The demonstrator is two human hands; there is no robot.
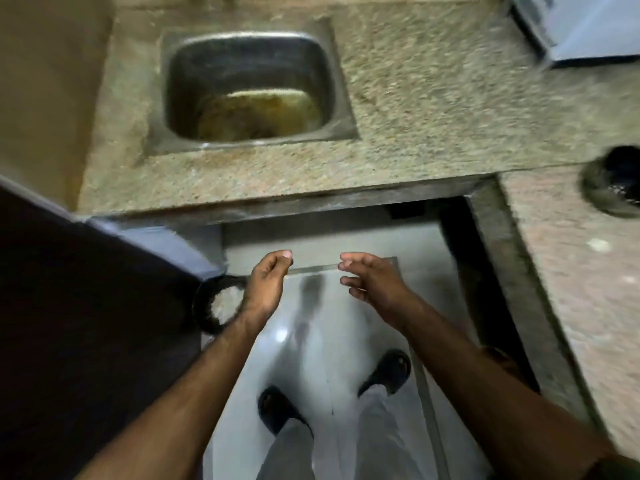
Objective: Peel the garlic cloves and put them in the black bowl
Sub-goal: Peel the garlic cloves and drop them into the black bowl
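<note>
My left hand point(266, 285) and my right hand point(374, 282) hover side by side over the pale floor, below the counter's front edge. The fingers of my left hand are loosely curled, and I see nothing in them. My right hand's fingers are relaxed and spread, holding nothing. The black bowl point(614, 181) stands on the counter at the far right edge of the view, blurred and partly cut off. A small whitish piece point(599, 244), possibly garlic, lies on the counter in front of the bowl.
A steel sink point(249, 46) with brownish residue is set in the speckled stone counter point(433, 109) ahead. A round black bin point(214, 303) with whitish scraps stands on the floor by my left wrist. A dark appliance point(86, 323) fills the left. My sandalled feet are below.
</note>
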